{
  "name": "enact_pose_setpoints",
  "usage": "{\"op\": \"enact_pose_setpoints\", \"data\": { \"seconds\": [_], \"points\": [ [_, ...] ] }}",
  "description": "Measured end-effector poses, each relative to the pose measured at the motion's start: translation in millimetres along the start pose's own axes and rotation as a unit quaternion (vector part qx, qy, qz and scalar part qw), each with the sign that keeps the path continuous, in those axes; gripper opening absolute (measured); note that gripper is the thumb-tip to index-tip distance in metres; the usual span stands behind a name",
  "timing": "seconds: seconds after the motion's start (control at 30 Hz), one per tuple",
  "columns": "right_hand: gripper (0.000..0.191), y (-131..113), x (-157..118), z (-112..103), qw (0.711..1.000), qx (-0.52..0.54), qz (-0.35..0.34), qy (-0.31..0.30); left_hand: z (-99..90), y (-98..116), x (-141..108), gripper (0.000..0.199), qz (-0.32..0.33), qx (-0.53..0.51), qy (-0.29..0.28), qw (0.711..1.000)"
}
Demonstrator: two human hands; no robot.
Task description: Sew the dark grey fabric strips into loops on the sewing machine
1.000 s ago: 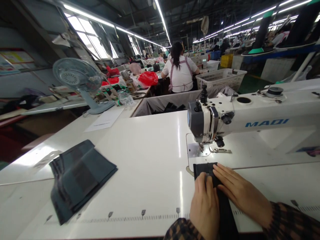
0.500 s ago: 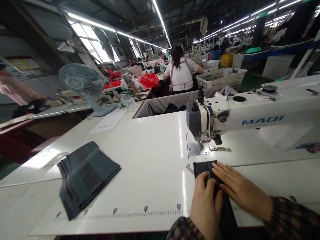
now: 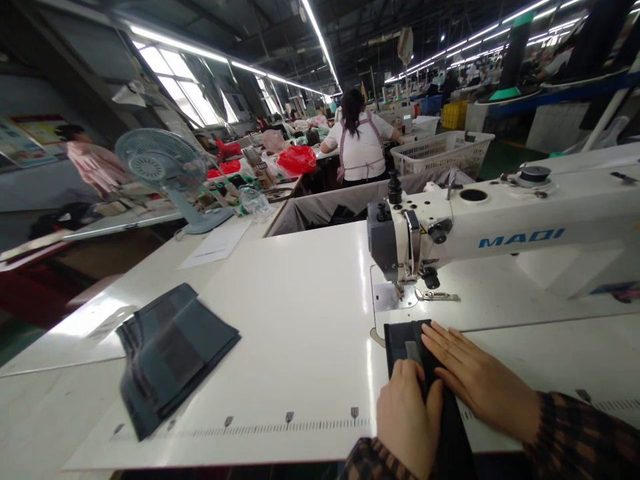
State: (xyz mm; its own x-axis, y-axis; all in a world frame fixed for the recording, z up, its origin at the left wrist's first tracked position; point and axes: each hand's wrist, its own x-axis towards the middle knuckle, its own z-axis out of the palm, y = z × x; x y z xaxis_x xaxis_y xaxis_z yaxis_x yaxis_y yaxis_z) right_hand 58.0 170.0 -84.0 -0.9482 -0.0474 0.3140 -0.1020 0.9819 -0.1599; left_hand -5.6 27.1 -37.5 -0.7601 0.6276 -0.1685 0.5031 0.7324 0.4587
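Observation:
A long dark fabric piece (image 3: 453,427) lies on the white table in front of the sewing machine (image 3: 410,247), its far end just short of the needle plate. My left hand (image 3: 407,413) is closed on the fabric's left part, fingers curled, beside a small grey patch (image 3: 413,351). My right hand (image 3: 480,380) rests flat along the fabric's right edge, fingers stretched out. A stack of dark fabric pieces (image 3: 180,353) lies at the left of the table.
A ruler scale (image 3: 260,425) runs along the table's near edge. Beyond stand a grey fan (image 3: 167,167), a paper sheet (image 3: 215,245), a cloth-lined bin (image 3: 300,210) and a white basket (image 3: 440,157). One person (image 3: 363,147) sits ahead; another (image 3: 95,160) is at the left.
My left hand has slid back slightly toward me along the fabric, uncovering the grey patch. The person at the far left has moved right. My right hand stays on the fabric.

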Motion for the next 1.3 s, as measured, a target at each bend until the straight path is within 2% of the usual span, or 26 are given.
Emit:
{"op": "enact_pose_setpoints", "data": {
  "seconds": [0.17, 0.3, 0.43, 0.53, 0.63, 0.7, 0.73, 0.8, 0.87, 0.93, 0.97, 1.07, 1.17, 1.23, 1.3],
  "points": [
    [0.045, 0, 0, 1, 1.0, -0.02, -0.006, -0.007, 0.2, 4, 6, 0.023, 0.011, 0.041, 0.023, 0.999],
    [0.046, -2, 2, -2, 1.0, -0.013, -0.001, 0.001, 5.7, 1, 4, 0.02, 0.034, 0.053, 0.034, 0.997],
    [0.047, -1, 4, -6, 1.0, -0.021, -0.007, -0.008, 5.2, -2, 3, 0.016, 0.058, 0.037, 0.009, 0.998],
    [0.047, 1, 3, -6, 1.0, -0.017, -0.014, -0.015, 6.1, 1, 3, 0.004, 0.056, 0.029, 0.047, 0.997],
    [0.047, 0, 2, -4, 1.0, -0.011, -0.009, -0.004, 6.6, -2, 4, 0.034, 0.141, 0.033, 0.081, 0.986],
    [0.047, -2, 3, -1, 1.0, -0.022, -0.008, 0.002, 3.4, -10, 3, 0.041, 0.205, 0.042, 0.077, 0.975],
    [0.047, -4, 4, 1, 1.0, -0.03, -0.006, 0.005, 0.2, -16, 2, 0.039, 0.217, 0.043, 0.08, 0.972],
    [0.046, -9, 8, 5, 0.999, -0.041, -0.001, 0.012, -8.8, -30, -1, 0.031, 0.184, 0.029, 0.109, 0.976],
    [0.046, -13, 11, 10, 0.999, -0.047, 0.006, 0.02, -18.4, -41, -3, 0.028, 0.093, -0.008, 0.136, 0.986],
    [0.046, -17, 14, 13, 0.998, -0.052, 0.008, 0.024, -24.0, -43, -3, 0.03, 0.02, -0.048, 0.119, 0.992],
    [0.045, -18, 15, 13, 0.998, -0.054, 0.009, 0.025, -23.9, -41, -2, 0.029, 0.009, -0.053, 0.101, 0.993],
    [0.044, -20, 15, 13, 0.998, -0.046, 0.014, 0.029, -12.2, -27, 4, 0.028, 0.025, 0.024, 0.069, 0.997],
    [0.044, -20, 15, 10, 0.999, -0.026, 0.019, 0.032, 4.4, -11, 12, 0.043, 0.032, 0.123, 0.054, 0.99],
    [0.045, -20, 15, 9, 0.999, -0.022, 0.021, 0.026, 8.4, -5, 18, 0.05, 0.037, 0.136, 0.031, 0.989],
    [0.046, -19, 15, 9, 0.999, -0.02, 0.023, 0.025, 5.0, -4, 24, 0.047, 0.042, 0.114, 0.012, 0.992]
  ]
}}
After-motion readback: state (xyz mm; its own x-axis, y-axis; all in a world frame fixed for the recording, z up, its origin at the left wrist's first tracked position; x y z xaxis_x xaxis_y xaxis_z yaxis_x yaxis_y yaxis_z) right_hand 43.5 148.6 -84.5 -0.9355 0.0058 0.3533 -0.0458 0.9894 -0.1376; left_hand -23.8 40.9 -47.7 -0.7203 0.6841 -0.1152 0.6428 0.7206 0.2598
